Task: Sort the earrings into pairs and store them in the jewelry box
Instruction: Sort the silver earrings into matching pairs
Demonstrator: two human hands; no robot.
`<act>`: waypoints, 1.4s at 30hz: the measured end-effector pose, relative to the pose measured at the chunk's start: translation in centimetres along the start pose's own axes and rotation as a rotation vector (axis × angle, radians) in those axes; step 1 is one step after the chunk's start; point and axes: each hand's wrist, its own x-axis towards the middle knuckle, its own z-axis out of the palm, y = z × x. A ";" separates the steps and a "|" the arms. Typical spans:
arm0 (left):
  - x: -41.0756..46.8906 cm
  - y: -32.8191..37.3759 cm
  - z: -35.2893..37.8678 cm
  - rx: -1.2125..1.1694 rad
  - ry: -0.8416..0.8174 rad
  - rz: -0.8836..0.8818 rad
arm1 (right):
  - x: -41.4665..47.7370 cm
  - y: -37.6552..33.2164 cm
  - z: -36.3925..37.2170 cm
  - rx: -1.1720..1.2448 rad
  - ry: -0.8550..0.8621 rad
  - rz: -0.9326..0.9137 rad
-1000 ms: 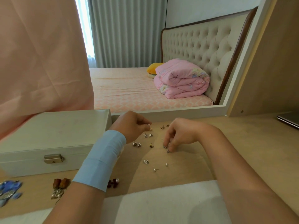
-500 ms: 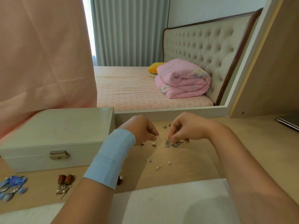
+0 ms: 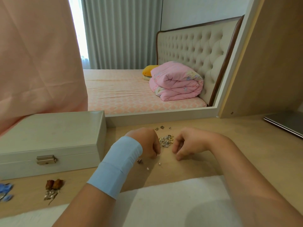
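Pale wood surface: cream rectangular jewelry box w/ metal clasp, lid shut, at left. Left hand & right hand both curled, fingertips down on surface; can't tell if either pinches anything. Heap of small silver & gold earrings lies btwn them. Loose white pearl studs sit nearer.

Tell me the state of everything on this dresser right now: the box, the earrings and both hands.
jewelry box, lid closed, latch shut.
earring pile, heaped loose between the hands, unsorted.
pearl studs, loose on the table, apart from the pile.
brown earrings, lying side by side before the box.
left hand, fingers curled beside the pile; hold unclear.
right hand, fingers curled, tips on the table; hold unclear.
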 end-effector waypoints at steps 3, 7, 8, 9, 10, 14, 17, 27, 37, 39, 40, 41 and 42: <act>0.1 0.3 0.1 0.052 -0.035 0.011 | 0.6 0.1 -0.2 0.058 0.156 -0.070; 0.3 0.5 0.0 0.080 -0.027 0.008 | 1.5 -0.2 1.1 0.035 0.316 -0.107; 0.3 0.5 0.0 0.091 -0.019 0.011 | 1.6 -0.4 1.5 0.027 0.331 -0.101; 0.3 0.5 0.0 0.096 -0.012 0.015 | 1.6 -0.5 1.8 0.005 0.343 -0.093; 0.3 0.4 0.0 0.091 -0.010 0.017 | 1.6 -0.6 1.9 -0.025 0.349 -0.088; 0.3 0.0 0.0 0.057 -0.014 0.012 | 2.0 -0.9 2.0 -0.122 0.344 -0.090; 0.2 0.0 0.1 0.030 -0.023 0.009 | 1.9 -0.8 1.8 -0.132 0.318 -0.078; 0.3 -0.6 0.2 -0.047 -0.056 0.036 | 0.4 1.1 -0.5 -0.062 0.039 0.008; 0.6 -1.0 0.2 -0.035 -0.031 0.008 | 1.9 -1.6 2.5 -0.098 0.398 -0.152; 0.5 -1.3 0.1 -0.031 -0.027 -0.003 | 1.9 -1.6 2.5 -0.152 0.403 -0.159; 0.5 -1.5 0.0 -0.031 -0.027 -0.009 | 1.9 -1.7 2.5 -0.168 0.410 -0.166; 0.5 -1.5 0.0 -0.031 -0.029 -0.014 | 1.8 -1.7 2.5 -0.183 0.416 -0.172; 0.5 -1.6 0.0 -0.033 -0.029 -0.016 | 1.8 -1.7 2.5 -0.198 0.417 -0.177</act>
